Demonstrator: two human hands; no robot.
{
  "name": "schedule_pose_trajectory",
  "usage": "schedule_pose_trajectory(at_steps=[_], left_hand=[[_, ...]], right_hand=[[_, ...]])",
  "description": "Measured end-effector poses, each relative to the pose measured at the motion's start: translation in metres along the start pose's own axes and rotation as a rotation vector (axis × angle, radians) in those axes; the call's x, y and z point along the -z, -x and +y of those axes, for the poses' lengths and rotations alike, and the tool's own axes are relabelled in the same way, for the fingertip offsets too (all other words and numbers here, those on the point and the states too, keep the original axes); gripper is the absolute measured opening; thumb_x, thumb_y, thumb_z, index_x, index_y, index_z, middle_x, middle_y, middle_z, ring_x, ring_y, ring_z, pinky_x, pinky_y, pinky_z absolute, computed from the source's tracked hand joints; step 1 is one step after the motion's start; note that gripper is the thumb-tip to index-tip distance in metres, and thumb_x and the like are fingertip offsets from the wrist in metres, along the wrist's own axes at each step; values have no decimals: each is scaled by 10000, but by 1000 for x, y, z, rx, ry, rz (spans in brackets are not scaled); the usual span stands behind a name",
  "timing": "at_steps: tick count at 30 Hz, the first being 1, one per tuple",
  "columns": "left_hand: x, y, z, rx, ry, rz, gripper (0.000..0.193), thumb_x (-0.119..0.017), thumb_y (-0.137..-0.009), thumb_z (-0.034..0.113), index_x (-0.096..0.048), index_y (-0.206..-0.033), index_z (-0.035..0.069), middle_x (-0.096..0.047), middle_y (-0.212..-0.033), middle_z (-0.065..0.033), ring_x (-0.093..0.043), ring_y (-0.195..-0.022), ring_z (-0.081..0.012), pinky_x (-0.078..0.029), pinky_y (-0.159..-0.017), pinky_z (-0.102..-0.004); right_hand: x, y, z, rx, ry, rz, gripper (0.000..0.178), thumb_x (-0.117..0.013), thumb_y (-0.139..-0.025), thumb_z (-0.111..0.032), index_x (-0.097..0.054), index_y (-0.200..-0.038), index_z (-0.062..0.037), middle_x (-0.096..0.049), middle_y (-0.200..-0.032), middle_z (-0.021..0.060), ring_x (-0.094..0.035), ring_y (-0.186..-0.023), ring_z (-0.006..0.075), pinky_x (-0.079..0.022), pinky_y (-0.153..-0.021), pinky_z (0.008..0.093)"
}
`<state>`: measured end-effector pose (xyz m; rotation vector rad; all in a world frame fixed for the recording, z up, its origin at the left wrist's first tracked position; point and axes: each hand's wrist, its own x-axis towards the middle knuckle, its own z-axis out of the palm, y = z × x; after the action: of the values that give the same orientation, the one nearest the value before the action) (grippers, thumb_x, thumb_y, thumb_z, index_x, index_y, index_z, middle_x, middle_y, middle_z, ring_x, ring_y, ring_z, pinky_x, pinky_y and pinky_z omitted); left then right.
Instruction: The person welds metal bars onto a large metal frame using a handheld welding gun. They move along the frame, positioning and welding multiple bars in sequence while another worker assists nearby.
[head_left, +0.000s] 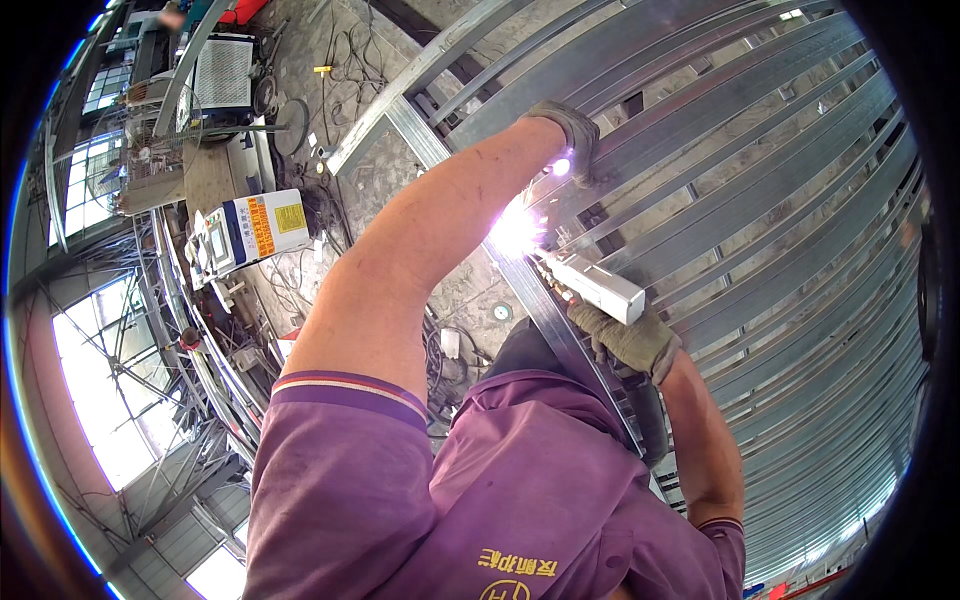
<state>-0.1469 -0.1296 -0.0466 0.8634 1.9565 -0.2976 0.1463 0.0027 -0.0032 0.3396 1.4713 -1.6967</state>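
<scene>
My right hand [640, 343], in a grey-green work glove, is closed round a handheld welding gun [600, 287] with a boxy white body. Its nozzle points up and left at a blinding white-violet arc [518, 230] with sparks. The glare sits where a long metal slat [590, 195] meets the galvanized frame rail [535, 290], hiding the joint. My left hand [572, 135], also gloved, reaches across and bends down over that slat, its fingers curled at the edge and partly hidden. A second small violet glow shows beside the left glove.
Many parallel metal slats [770, 190] fill the right side, with gaps between them. At left stands a white and blue machine [255, 232] with orange and yellow labels. Cables [350, 70] lie on the concrete floor beyond the frame. A grated cabinet [222, 75] is farther off.
</scene>
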Motion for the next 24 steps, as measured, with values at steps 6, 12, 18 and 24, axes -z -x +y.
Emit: schedule_pose_trajectory(at_steps=[6, 12, 18, 24], left_hand=[[1, 5, 1, 9, -10, 20, 575, -859, -877, 567, -846, -1298, 176, -836, -1241, -78, -803, -1078, -308, -634, -919, -456], [4, 9, 3, -15, -69, 4, 594, -804, -922, 593, -819, -1334, 166, -821, -1263, -98, -768, -1151, -347, -602, -988, -485], [6, 15, 10, 20, -50, -9, 584, -769, -966, 588, -795, -1381, 177, -806, -1313, -107, -751, -1214, -352, -590, -1047, -484], [3, 13, 8, -6, -68, 29, 562, -752, -981, 582, -812, -1347, 159, -822, -1263, -88, -779, -1131, -324, -614, -979, -473]], right_hand=[[1, 2, 0, -6, 23, 0, 410, -780, -1088, -315, -701, -1383, -42, -664, -680, 0, -599, -525, 87, -466, -460, 299], [0, 3, 1, -4, 41, 15, 366, -783, -1084, -323, -721, -1317, -48, -666, -671, -3, -602, -523, 82, -477, -464, 298], [2, 8, 3, -31, 49, -5, 388, -753, -1111, -274, -703, -1414, -37, -695, -823, 16, -601, -564, 73, -510, -487, 271], [3, 9, 9, -1, 64, -5, 381, -763, -1104, -256, -703, -1411, -37, -698, -844, 19, -608, -574, 73, -516, -489, 273]])
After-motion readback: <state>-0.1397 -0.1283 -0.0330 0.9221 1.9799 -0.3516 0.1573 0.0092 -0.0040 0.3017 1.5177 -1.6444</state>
